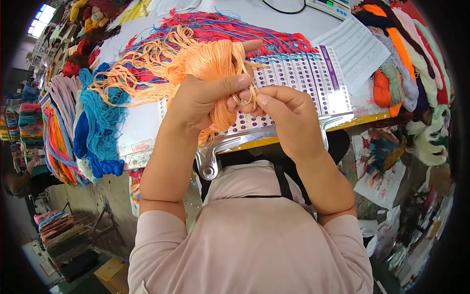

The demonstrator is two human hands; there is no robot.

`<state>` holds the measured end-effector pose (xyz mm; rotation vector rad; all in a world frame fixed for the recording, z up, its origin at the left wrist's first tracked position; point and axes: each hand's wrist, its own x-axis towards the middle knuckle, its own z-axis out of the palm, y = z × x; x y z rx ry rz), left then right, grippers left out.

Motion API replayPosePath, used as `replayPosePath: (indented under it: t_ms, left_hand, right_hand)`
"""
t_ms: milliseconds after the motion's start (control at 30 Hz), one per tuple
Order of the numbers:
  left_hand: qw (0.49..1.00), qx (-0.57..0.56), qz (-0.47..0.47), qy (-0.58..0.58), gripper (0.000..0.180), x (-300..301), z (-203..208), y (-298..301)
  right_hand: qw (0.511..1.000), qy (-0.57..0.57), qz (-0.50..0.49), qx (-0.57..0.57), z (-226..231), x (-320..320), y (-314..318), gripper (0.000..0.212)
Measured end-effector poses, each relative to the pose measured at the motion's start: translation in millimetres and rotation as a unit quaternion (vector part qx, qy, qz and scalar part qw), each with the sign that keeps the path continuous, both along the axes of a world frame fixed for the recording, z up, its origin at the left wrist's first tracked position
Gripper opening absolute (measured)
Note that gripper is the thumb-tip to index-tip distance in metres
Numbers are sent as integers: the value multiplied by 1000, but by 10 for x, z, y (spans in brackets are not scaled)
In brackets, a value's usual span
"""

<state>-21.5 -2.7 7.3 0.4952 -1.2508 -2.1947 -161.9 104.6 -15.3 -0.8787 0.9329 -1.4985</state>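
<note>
A thick skein of peach-orange thread is bunched in my left hand, its looped ends trailing left across the table. My left index finger sticks out beyond the bundle, with strands looped around it, and the thumb presses on them. Close against it, my right hand is closed in a pinch on a few thin strands from the same skein. Under and behind the skein lie white thread cards with rows of purple-ringed holes. Red and blue threads hang through the cards' far edge and spread over the table.
A metal bracket runs along the table's near edge. Blue yarn hanks lie at the left edge; several coloured hanks lie at the right. A printed sheet and a digital scale are at the back right.
</note>
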Motion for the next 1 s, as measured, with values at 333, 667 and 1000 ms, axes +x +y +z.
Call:
replayPosePath:
  t_ms: [333,667,1000]
  left_hand:
    - [999,-37,30,-21,63,-39,14,52]
    - [998,-23,40,-35,61,-56,56,63]
    - [995,-100,15,-25,81,11,-13,-71]
  right_hand:
    - [994,94,-58,12,18,73,-30,12]
    - [966,247,-68,28,49,25,-58,8]
    - [989,120,-63,-56,-136,-40,-74,6]
